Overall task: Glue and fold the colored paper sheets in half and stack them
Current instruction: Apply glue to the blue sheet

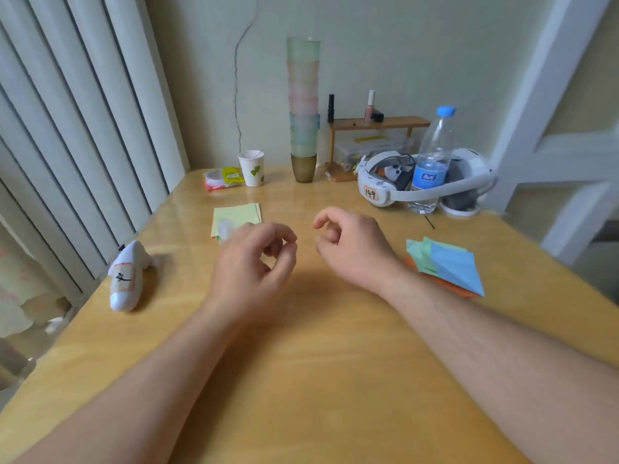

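Two hands are over the table (318,363), the left hand (249,266) and the right hand (351,244). Two lots of colored paper lie there: one stack of flat sheets (239,214), yellow on top, and one pile of folded sheets (449,266) showing green, blue and orange; the sheets in each cannot be counted. There is one paper cup (252,167), one tall stack of plastic cups (303,108), one water bottle (432,159), one headset (418,182) and one white controller (127,276).

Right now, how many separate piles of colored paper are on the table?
2. One flat pile of yellow-green sheets lies beyond the left hand. One pile of folded green, blue and orange sheets lies beside the right forearm, right of the right hand. Sheets within each pile may be hidden.
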